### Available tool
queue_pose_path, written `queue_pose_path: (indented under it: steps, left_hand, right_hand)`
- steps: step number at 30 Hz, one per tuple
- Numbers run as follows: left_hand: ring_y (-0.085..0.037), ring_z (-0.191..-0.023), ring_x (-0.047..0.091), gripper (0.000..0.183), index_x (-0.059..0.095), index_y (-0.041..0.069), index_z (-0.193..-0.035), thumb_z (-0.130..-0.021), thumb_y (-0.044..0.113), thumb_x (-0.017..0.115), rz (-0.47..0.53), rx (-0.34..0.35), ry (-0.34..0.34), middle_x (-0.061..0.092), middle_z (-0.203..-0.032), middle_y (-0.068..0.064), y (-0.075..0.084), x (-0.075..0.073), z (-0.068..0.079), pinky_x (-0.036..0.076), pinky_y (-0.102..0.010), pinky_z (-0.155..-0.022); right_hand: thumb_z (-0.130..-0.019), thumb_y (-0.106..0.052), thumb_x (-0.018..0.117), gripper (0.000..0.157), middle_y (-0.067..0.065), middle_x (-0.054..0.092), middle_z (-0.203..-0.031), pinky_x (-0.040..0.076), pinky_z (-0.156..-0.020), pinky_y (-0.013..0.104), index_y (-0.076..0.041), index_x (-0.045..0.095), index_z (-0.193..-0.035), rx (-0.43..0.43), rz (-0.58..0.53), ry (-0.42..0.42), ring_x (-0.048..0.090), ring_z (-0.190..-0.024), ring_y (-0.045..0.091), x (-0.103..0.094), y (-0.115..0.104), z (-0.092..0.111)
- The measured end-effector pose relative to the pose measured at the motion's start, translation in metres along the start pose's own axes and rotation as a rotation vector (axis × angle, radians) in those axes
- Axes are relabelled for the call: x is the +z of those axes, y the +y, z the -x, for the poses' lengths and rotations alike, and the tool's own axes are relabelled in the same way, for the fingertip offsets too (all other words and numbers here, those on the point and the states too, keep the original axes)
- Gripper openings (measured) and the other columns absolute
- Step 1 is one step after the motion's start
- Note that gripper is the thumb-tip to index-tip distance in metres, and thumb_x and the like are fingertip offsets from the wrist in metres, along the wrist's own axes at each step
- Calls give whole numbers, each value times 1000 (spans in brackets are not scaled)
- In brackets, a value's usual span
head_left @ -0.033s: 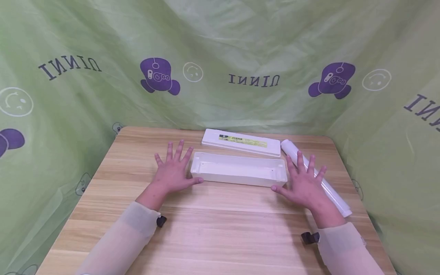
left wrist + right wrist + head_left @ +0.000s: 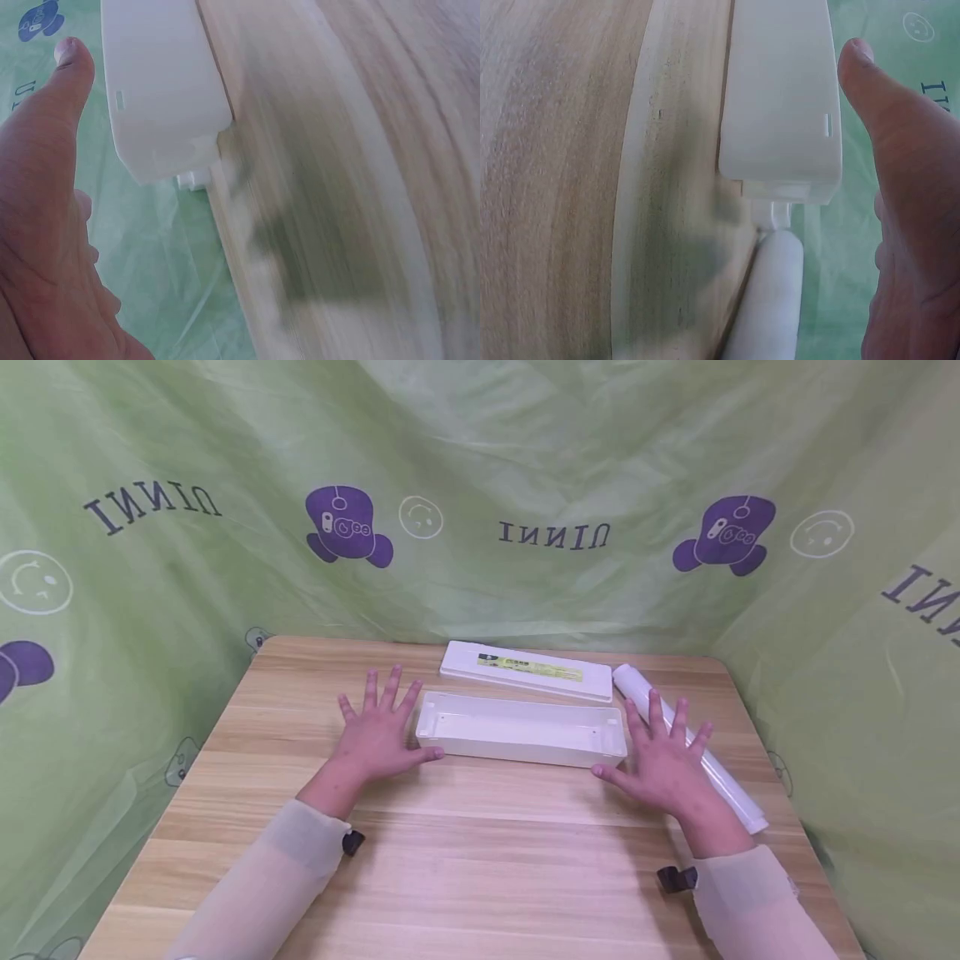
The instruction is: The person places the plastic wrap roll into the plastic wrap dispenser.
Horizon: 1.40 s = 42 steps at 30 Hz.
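Note:
A long white plastic box (image 2: 517, 749), open at the top, sits on the table with nothing inside. Behind it lies its flat white lid (image 2: 465, 662), bearing a yellow-green label. To the right, slanting toward the viewer, is a shiny white roll (image 2: 735, 793) that looks like cling film. My left hand (image 2: 375, 739) hovers at the box's left end, fingers spread, holding nothing. At the opposite end my right hand (image 2: 667, 768) is spread the same way, partly covering the roll from the head view. Both wrist views show the thumbs raised apart from the box wall (image 2: 161, 82).
The wood-grain table (image 2: 480, 860) stretches from the box to the near edge. Green curtains (image 2: 480, 585) with purple prints enclose its back and sides. A dark strap piece (image 2: 677, 879) sticks out at the right sleeve.

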<state>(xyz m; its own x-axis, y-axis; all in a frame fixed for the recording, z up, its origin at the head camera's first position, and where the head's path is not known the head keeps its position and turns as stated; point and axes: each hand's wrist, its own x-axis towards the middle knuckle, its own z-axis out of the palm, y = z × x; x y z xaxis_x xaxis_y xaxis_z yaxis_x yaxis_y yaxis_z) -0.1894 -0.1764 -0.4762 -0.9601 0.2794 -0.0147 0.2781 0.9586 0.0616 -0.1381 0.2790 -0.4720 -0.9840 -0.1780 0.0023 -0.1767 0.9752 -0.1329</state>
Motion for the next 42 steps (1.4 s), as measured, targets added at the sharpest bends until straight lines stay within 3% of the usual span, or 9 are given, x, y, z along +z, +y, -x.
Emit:
queue_pose_path:
  steps: [5,10,14,16,19,22,25,34,42]
  left_hand:
    - [-46,-152,-21,127,1,30,-168,-70,104,33,16,0,-1,-23,-170,-7,2,-2,-1,5,-90,-105]
    - [-46,-153,-21,126,6,26,-168,-73,101,40,48,7,-8,-22,-170,-7,5,-4,-2,5,-90,-105]
    - [-45,-154,-17,127,6,24,-169,-74,99,45,164,22,-30,-21,-171,-7,3,0,-3,6,-88,-108]
    - [-43,-156,-12,129,5,20,-169,-75,95,52,273,43,-30,-17,-172,-7,1,4,-5,9,-83,-113]
    - [-37,-158,-4,130,3,16,-168,-77,82,69,465,75,-20,-11,-174,-8,-5,11,-10,14,-70,-121]
    - [-31,-159,3,132,3,16,-168,-76,68,82,612,88,-1,-1,-174,-10,-9,18,-13,16,-57,-126]
    - [-30,-159,5,135,5,16,-168,-72,60,89,711,79,6,5,-174,-12,-11,23,-14,14,-54,-127]
    - [-28,-159,8,137,10,14,-168,-68,56,93,792,63,-4,7,-174,-6,-14,36,-18,13,-52,-128]
    - [-33,-158,14,137,13,14,-168,-66,54,95,828,49,-14,14,-173,-10,-14,42,-23,15,-55,-127]
  right_hand:
    - [-83,-91,47,123,18,-27,-166,-26,-101,82,-17,-5,-167,10,-1,14,-35,-143,50,-1,0,-2]
    - [-84,-89,49,123,17,-26,-167,-31,-100,77,-16,-3,-167,14,-10,18,-34,-143,51,-1,-1,-3]
    - [-86,-86,50,121,20,-22,-168,-31,-101,74,-13,-1,-167,-9,-60,15,-31,-144,52,0,0,-1]
    - [-89,-79,56,117,23,-14,-170,-23,-108,76,-9,2,-167,-50,-126,34,-22,-149,54,2,2,0]
    - [-93,-57,71,109,29,10,-169,4,-120,75,-3,11,-166,-140,-244,109,6,-153,56,4,8,0]
    - [-91,-35,80,100,31,34,-160,30,-115,70,-4,21,-165,-195,-323,202,34,-144,54,7,13,1]
    - [-88,-24,82,94,32,47,-151,39,-109,69,-8,28,-164,-189,-350,257,46,-134,53,11,17,4]
    - [-88,-24,84,86,34,52,-144,41,-106,69,-4,40,-158,-100,-374,282,49,-130,55,15,28,12]
    - [-87,-36,85,97,36,43,-151,36,-108,73,-9,31,-163,-6,-403,208,41,-136,59,14,36,18]
